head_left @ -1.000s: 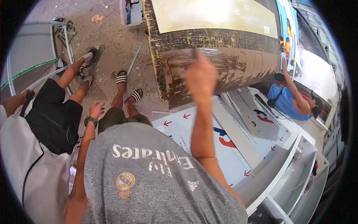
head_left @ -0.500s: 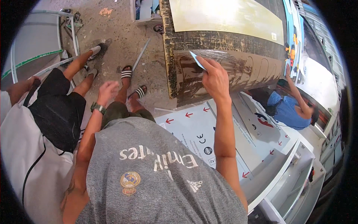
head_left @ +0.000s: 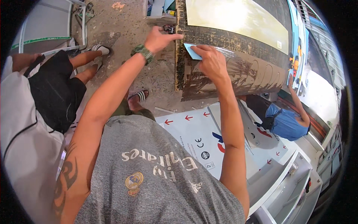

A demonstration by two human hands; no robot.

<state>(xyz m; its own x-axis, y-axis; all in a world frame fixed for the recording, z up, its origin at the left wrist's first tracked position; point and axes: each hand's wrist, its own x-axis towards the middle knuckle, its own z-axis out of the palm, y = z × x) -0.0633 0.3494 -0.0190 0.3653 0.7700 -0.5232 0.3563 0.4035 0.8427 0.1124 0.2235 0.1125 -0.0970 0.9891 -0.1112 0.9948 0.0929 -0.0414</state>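
1. Toward the top of the frame, just left of centre, here comes the big change: our left hand (head_left: 159, 39) has swung up from down by the sandals and is now at the left edge of the dark, worn table (head_left: 220, 36). One finger stretches over toward the tabletop, the others bend loosely, and we see nothing in its grasp. Whether that fingertip touches, we can't tell.

2. Up near the centre, our right hand (head_left: 213, 63) keeps its pinch on the blue card (head_left: 192, 51), thumb and fingers closed over the card's right end. It has slid closer to the left end of the streaked brown strip (head_left: 244, 72) than it was half a second ago.

3. What does it mean? We'd judge that both hands are now gathered at one corner of the work, where a moment ago only the right was busy.

4. And the placing: the blue card juts out to the upper left of the right hand's fingers, tilted, its free end aimed at the left hand, with a small gap between. It sits at the upper left corner of the brown strip; contact along its lower edge is hard to confirm. Most of the strip runs away to the right, beyond the right hand, below the pale sheet (head_left: 238, 22).
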